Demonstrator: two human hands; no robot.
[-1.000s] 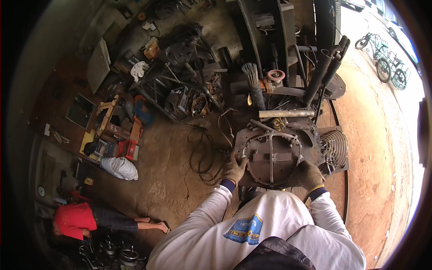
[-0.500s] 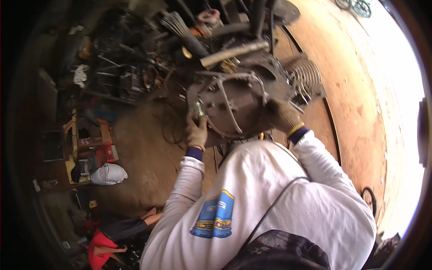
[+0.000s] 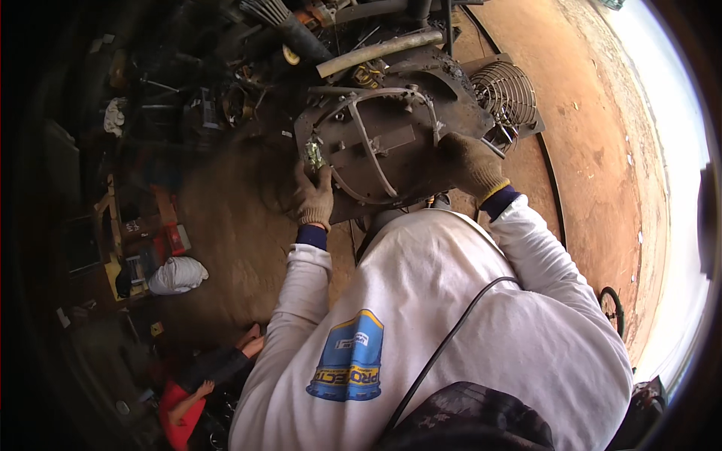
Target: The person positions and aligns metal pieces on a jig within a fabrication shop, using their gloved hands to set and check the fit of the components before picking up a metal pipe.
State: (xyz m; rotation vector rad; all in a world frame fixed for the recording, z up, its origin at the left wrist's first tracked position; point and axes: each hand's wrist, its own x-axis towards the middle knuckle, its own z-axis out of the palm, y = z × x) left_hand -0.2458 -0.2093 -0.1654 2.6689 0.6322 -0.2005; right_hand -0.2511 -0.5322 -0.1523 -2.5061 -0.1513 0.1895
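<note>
A ringed metal frame with crossbars [image 3: 368, 139] lies on a dark, worn metal surface [image 3: 414, 169] in front of me. My left hand [image 3: 314, 201], in a knitted work glove, is at the frame's left end. Its thumb and a finger form a V, their tips on a small shiny greenish piece [image 3: 313, 152]. Beyond the frame's right side, my right hand [image 3: 475, 167] is gloved too, with curled fingers against the frame's edge. Those fingertips are dark and partly hidden, so the exact grip is hard to see.
A long pale bar [image 3: 380, 52] and a yellow-and-black tool [image 3: 366, 76] lie behind the frame. At right is a round wire guard [image 3: 505, 94]. Metal clutter fills the far left. A white sack [image 3: 178, 276] stands left, and a person in red [image 3: 180, 413] is at lower left.
The whole view has shifted, so the frame and hands appear higher. My left hand sits slightly lower against the shiny piece. The right hand stays at the frame's right side.
</note>
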